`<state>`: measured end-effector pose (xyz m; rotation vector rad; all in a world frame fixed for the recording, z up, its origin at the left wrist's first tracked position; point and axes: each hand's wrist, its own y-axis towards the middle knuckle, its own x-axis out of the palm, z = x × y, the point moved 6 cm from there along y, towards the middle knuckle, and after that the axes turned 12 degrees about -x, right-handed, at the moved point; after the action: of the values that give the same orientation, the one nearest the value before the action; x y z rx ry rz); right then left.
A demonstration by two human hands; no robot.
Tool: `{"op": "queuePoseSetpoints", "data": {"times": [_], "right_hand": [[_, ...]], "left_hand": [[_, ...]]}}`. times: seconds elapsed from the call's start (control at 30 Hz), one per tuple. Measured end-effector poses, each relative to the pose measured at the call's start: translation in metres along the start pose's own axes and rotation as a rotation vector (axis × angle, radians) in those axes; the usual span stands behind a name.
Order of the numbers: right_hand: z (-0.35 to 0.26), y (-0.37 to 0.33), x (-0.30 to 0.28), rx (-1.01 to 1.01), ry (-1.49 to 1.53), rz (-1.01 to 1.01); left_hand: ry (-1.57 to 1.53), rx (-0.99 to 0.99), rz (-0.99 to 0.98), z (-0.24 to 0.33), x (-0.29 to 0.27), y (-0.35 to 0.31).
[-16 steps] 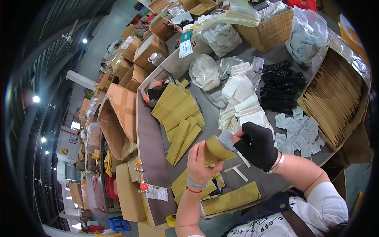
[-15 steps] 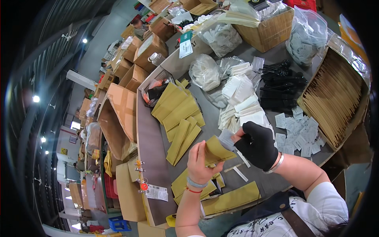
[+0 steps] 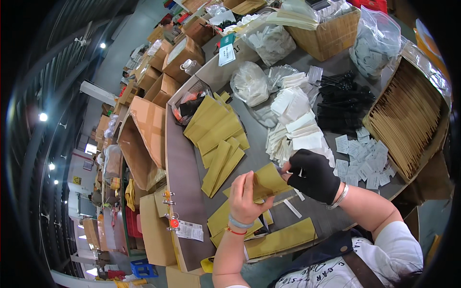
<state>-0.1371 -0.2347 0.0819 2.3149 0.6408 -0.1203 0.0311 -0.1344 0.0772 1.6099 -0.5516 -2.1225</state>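
Observation:
A kraft paper sleeve point(image 3: 267, 183) is gripped in my left hand point(image 3: 245, 199), with the thumb below it and the fingers behind. My right hand point(image 3: 313, 176), in a black fingerless glove, is closed with its fingertips pinching at the sleeve's right end. Only a sliver of a pale packet shows at that end; the rest is hidden. Beneath my hands lie more flat kraft sleeves point(image 3: 281, 238) and a narrow white strip point(image 3: 292, 208). A spread pile of kraft sleeves point(image 3: 218, 127) lies to the left. White paper packets point(image 3: 293, 117) are heaped just beyond my right hand.
Black plastic cutlery point(image 3: 343, 103) and small printed slips point(image 3: 362, 158) lie to the right, beside a carton packed with kraft sleeves point(image 3: 408, 120). Plastic bags point(image 3: 249, 84) and an open carton point(image 3: 326, 36) stand at the back. A low board point(image 3: 206, 74) edges the table's left.
The pale packet, which stuck out of the sleeve's end, is now nearly hidden inside it. My right hand's fingertips have come to the sleeve's edge. The left hand barely moved.

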Motion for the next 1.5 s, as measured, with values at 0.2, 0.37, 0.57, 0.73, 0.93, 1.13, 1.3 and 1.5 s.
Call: {"op": "queuePoseSetpoints", "data": {"times": [0.2, 0.37, 0.57, 0.73, 0.93, 1.13, 1.3, 1.5], "right_hand": [[0.046, -0.017, 0.041, 0.405, 0.366, -0.399], [0.101, -0.06, -0.004, 0.647, 0.533, -0.128], [0.143, -0.076, -0.109, 0.533, -0.336, 0.066], [0.153, -0.079, -0.14, 0.541, -0.501, 0.064], [0.173, -0.088, -0.149, 0.575, -0.639, -0.02], [0.196, -0.102, -0.139, 0.462, -0.722, -0.066], [0.205, -0.094, -0.122, 0.52, -0.843, -0.301], [0.193, -0.087, -0.118, 0.522, -0.864, -0.458]], "left_hand": [[0.074, 0.062, -0.043, 0.003, -0.007, -0.014], [0.184, -0.057, -0.447, -0.059, 0.002, -0.062], [0.206, -0.516, -0.297, -0.227, 0.055, -0.033], [0.343, -0.735, -0.339, -0.325, 0.111, -0.014], [0.289, -0.807, -0.392, -0.341, 0.168, -0.031], [0.218, -0.499, -0.43, -0.264, 0.202, 0.0], [0.153, -0.351, -0.428, -0.254, 0.193, 0.005], [0.164, -0.433, -0.467, -0.237, 0.178, 0.031]]}}
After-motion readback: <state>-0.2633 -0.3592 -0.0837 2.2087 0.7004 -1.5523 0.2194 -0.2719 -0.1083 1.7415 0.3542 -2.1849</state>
